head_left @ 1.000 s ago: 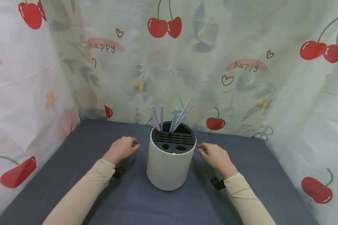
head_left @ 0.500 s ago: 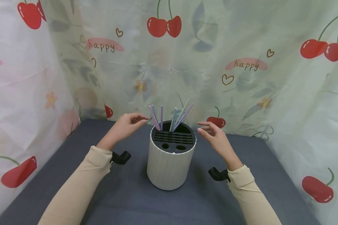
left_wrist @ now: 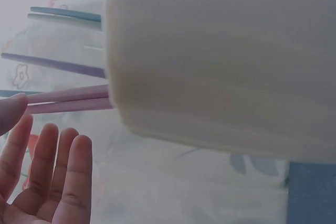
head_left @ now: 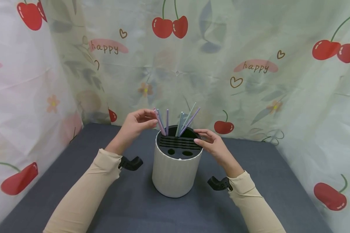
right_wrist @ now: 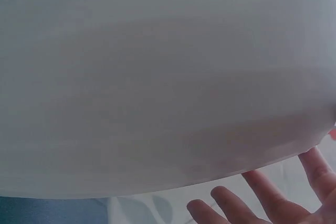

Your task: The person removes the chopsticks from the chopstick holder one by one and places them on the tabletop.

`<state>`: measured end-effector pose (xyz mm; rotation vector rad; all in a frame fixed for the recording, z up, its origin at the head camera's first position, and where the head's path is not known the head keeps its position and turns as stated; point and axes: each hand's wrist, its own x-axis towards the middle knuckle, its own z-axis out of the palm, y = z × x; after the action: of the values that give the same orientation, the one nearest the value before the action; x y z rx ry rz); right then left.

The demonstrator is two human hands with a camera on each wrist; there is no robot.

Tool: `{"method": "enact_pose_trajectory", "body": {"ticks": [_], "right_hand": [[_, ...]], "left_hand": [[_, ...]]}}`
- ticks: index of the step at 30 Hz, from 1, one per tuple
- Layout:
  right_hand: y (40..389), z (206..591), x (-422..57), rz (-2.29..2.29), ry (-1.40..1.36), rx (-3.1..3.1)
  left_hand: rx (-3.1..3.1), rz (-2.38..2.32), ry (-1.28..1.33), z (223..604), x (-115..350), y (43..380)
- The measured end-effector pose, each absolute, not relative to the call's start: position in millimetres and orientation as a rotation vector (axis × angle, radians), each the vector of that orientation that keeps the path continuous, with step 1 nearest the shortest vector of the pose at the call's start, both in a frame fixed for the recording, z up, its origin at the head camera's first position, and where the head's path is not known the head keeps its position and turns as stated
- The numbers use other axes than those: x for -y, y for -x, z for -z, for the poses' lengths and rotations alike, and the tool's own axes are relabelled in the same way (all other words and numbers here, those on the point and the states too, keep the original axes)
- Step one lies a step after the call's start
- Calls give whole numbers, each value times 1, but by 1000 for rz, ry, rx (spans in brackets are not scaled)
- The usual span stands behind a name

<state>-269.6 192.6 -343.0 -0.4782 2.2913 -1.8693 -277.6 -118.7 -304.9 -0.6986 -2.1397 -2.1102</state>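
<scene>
A white, ribbed utensil holder [head_left: 175, 176] with a black slotted top stands upright on the table. Several pastel chopsticks lean out of its rear compartment. My left hand [head_left: 135, 124] is at the holder's left, its thumb and fingertips right at the pink chopsticks [head_left: 160, 122]. In the left wrist view, the thumb [left_wrist: 11, 113] overlaps the ends of the pink chopsticks [left_wrist: 73, 100], while the other fingers are spread loosely. Over the holder's right rim reaches my right hand [head_left: 214, 145], thumb and fingers extended. The right wrist view shows its fingers [right_wrist: 273, 198] at the holder's wall, partly hidden behind it.
A dark grey cloth covers the table [head_left: 151, 213]. Behind and at both sides hangs a white curtain [head_left: 175, 58] printed with cherries, flowers and "happy". Each wrist wears a black camera mount, the left mount [head_left: 131, 163] close to the holder's side.
Both hands have risen from low beside the holder to its top. The left has moved in to the pink chopsticks, the right to the right rim. The holder and chopsticks have stayed put.
</scene>
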Motion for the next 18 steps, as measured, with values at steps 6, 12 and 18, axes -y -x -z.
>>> {"method": "enact_pose_trajectory", "body": {"ticks": [6,12,18], "right_hand": [[270,345,-192,1889,426,-2259],[270,343,-191,1901,414,-2232],[269,342,-190,1891,382,-2244]], "left_hand": [[2141,2144,699,308,115,277],[2146,2163,683,310,114,279],[2126,2181,685,310,114,280]]}}
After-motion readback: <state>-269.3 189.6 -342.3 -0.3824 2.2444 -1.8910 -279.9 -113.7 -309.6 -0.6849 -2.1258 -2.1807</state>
